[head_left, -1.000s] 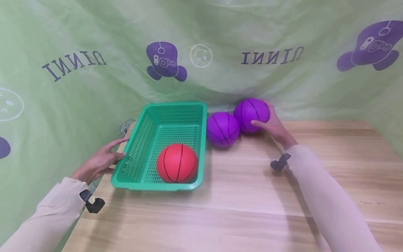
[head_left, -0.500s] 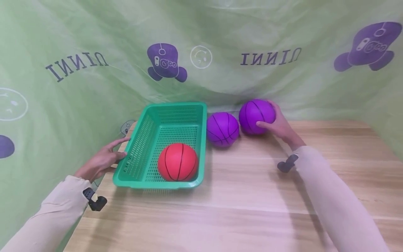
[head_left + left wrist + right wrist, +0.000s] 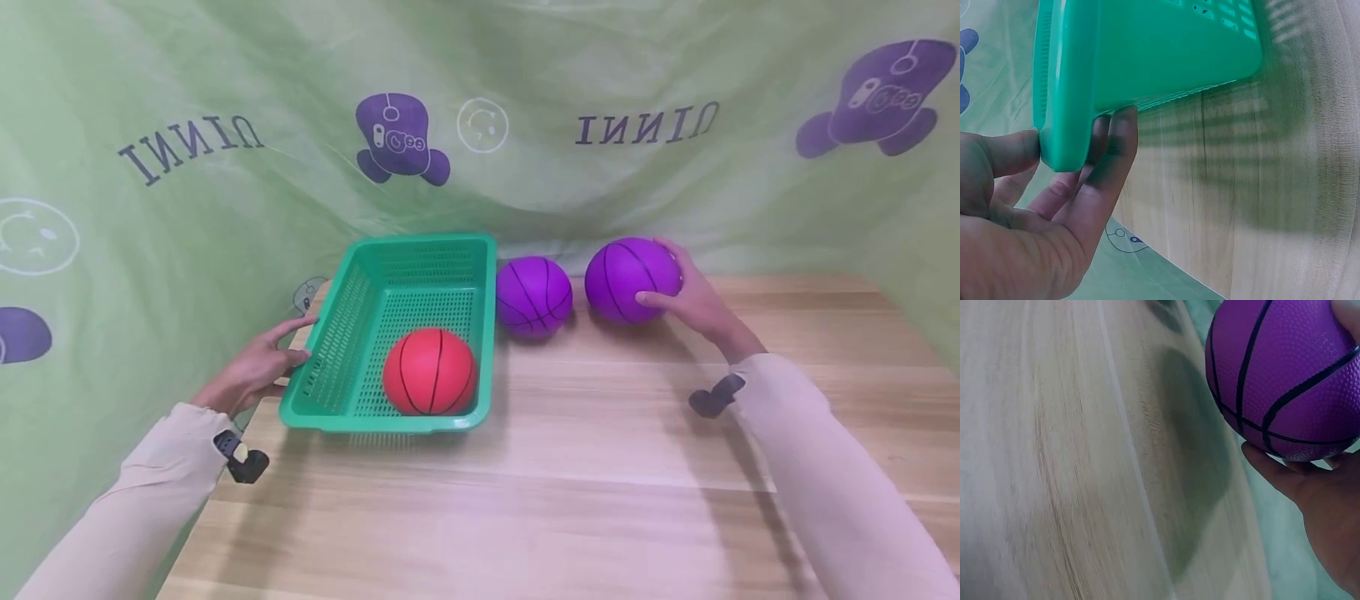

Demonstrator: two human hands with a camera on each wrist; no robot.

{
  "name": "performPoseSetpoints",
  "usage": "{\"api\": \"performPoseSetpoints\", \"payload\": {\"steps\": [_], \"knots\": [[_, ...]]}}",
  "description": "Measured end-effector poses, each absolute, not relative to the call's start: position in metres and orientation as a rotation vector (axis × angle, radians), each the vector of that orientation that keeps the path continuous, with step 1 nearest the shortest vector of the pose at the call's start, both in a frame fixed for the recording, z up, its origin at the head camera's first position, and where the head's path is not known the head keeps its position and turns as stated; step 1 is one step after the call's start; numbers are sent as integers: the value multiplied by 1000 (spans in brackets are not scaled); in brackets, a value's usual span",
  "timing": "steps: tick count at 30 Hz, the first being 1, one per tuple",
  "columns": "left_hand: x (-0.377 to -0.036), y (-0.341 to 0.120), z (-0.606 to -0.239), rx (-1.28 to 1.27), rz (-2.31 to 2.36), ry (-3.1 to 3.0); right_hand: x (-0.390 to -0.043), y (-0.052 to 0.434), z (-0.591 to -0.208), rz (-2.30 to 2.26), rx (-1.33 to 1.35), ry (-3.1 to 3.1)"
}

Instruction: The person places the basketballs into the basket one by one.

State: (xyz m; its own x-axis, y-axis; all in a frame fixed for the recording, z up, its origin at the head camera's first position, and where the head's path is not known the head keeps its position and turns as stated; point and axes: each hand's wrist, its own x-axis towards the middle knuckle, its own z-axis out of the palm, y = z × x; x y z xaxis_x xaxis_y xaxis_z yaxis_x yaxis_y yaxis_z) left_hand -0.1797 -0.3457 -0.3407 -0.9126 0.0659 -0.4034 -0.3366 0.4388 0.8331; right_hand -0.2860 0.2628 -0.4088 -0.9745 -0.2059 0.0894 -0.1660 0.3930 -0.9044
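the wooden table [image 3: 570, 467] bears a green basket [image 3: 341, 379] at its far left, steadied by the left hand [image 3: 258, 371], whose thumb and fingers pinch the basket's near-left corner so it cannot slide. a red ball [image 3: 429, 371] sits inside at the near end. right of the basket lies one purple ball [image 3: 534, 296]; further right the right hand [image 3: 693, 300] wraps curled fingers round a second purple ball [image 3: 632, 279], apparently just off the table. its far fingers are hidden behind the ball.
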Motion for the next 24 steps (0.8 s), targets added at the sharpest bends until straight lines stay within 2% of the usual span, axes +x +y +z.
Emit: {"api": "performPoseSetpoints", "payload": {"steps": [11, 24], "knots": [[-182, -347, -339, -206, 1395, 2352, -263, 260, -383, -1598, -430, 2626], [-184, -347, -340, -171, 1445, 2318, -251, 235, -330, -1546, -630, 2648]]}}
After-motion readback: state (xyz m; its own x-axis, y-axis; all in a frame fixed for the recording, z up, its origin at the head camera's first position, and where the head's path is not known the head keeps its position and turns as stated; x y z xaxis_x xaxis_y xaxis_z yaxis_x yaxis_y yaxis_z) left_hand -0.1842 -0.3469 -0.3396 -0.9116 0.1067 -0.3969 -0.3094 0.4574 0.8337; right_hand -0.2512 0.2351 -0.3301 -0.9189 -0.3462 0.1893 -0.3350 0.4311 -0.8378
